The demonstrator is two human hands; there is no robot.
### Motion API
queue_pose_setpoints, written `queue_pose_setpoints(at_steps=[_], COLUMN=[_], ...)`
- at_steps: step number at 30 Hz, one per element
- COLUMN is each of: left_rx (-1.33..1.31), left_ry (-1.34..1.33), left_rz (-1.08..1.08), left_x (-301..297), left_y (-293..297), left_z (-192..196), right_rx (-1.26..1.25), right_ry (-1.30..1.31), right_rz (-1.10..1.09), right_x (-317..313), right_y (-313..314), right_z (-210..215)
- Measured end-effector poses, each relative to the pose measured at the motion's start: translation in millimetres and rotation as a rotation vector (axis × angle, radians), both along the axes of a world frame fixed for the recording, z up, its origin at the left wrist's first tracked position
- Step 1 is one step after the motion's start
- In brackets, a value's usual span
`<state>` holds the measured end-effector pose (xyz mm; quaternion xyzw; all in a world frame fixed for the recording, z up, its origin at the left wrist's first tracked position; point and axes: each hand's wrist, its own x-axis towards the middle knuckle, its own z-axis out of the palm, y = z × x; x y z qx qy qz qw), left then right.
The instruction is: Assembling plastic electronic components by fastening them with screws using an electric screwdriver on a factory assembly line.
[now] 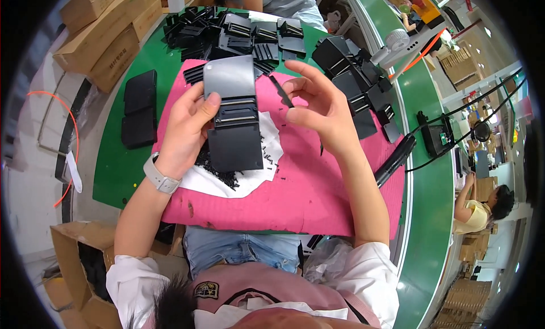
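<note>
My left hand [187,125] grips a black plastic panel [235,147] by its left edge, thumb on its face. Two flat plates make up the panel, joined by a ribbed, slotted middle. It is held up over a pink foam mat [306,198]. To its right, my right hand [326,113] pinches a thin black strip [280,92] between thumb and fingers, close to the panel but apart from it. Beneath the panel lies a white sheet [198,184] with a heap of small black screws [224,178], partly hidden by the panel.
Black slotted parts [193,31] pile up at the back of the green table [108,170]. More black panels [349,74] lie at right, two [139,108] at left. A black power screwdriver [395,161] with a cable rests at right. Beside it stands a small white fan [396,41].
</note>
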<state>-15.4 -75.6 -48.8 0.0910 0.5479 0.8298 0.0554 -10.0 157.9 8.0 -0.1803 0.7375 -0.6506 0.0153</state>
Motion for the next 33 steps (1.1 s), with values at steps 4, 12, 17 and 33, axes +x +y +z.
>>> queue_pose_setpoints(at_steps=[4, 12, 17, 33], left_rx=[0.059, 0.027, -0.013, 0.048], left_ry=[-0.044, -0.081, -0.107, -0.117], left_rz=[-0.141, -0.178, -0.229, -0.160], left_x=[7, 10, 12, 8], left_y=[4, 6, 7, 3], left_z=[5, 5, 3, 1], right_rx=[-0.267, 0.288, 0.421, 0.383], right_ry=[-0.165, 0.178, 0.189, 0.744], right_rz=[0.198, 0.098, 0.040, -0.037], right_x=[6, 6, 5, 6], right_y=[-12, -19, -13, -33], right_z=[1, -16, -14, -30])
